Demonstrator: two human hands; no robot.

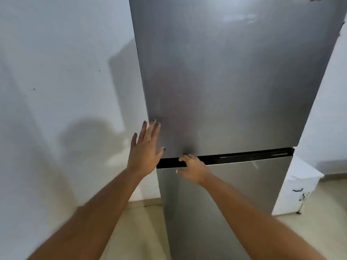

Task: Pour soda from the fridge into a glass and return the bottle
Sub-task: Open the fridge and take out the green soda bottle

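A tall grey fridge point(234, 81) fills the middle of the head view, both doors closed. A dark recessed handle slot point(244, 156) runs between its upper door and lower door point(225, 199). My right hand point(193, 168) has its fingers curled into the left end of that slot, under the upper door's bottom edge. My left hand point(145, 149) is raised with fingers straight and spread at the upper door's left edge; whether it touches the door is unclear. No soda bottle or glass is in view.
A white wall point(65, 91) stands close on the fridge's left. A white cabinet or appliance point(296, 186) sits low on the right, with another white wall above it. Pale floor tiles point(142, 231) show below.
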